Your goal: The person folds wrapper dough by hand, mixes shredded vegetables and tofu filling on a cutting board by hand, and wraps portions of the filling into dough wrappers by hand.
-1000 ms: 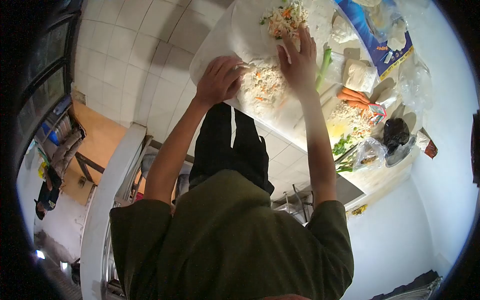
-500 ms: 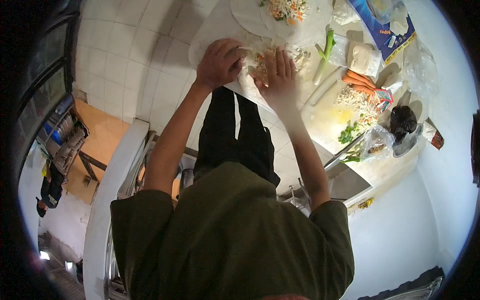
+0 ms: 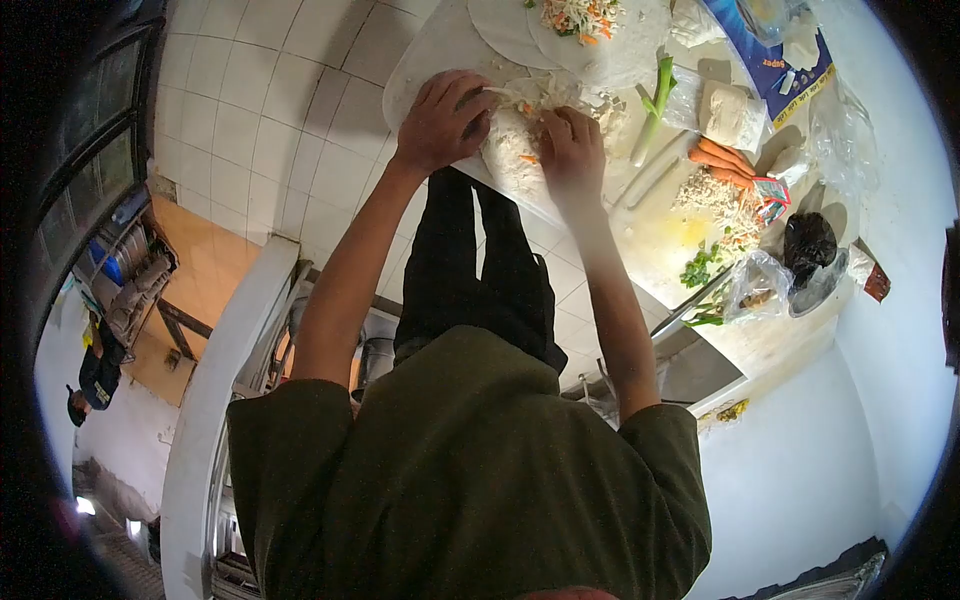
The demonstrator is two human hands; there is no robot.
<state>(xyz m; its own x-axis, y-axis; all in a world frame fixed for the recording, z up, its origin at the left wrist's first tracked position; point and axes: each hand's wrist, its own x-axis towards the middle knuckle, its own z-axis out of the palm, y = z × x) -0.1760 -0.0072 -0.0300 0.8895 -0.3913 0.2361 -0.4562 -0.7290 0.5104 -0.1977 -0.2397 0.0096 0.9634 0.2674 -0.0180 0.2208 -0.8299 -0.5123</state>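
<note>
My left hand (image 3: 446, 118) has its fingers curled at the left edge of a thin white wrapper (image 3: 520, 95) on the counter. My right hand (image 3: 572, 145) has bent fingers pressed at the wrapper's right side. Between the hands lies a shredded vegetable filling (image 3: 522, 158) with orange bits, partly covered. What exactly my fingertips pinch is too small to make out. Farther off, another heap of shredded vegetables (image 3: 582, 18) rests on a round wrapper (image 3: 500, 30). A green leek (image 3: 656, 112) lies right of my right hand.
Carrots (image 3: 722, 160), shredded vegetables (image 3: 735, 212), chopped greens (image 3: 700, 265), a bagged white block (image 3: 728, 114) and a dark plastic bag (image 3: 810, 245) are on the counter's right. A person (image 3: 98, 375) is at far left.
My right hand has come down from the farther filling heap to the nearer wrapper, and its fingers have bent. My left hand stays by the wrapper's left side. The view has shifted slightly.
</note>
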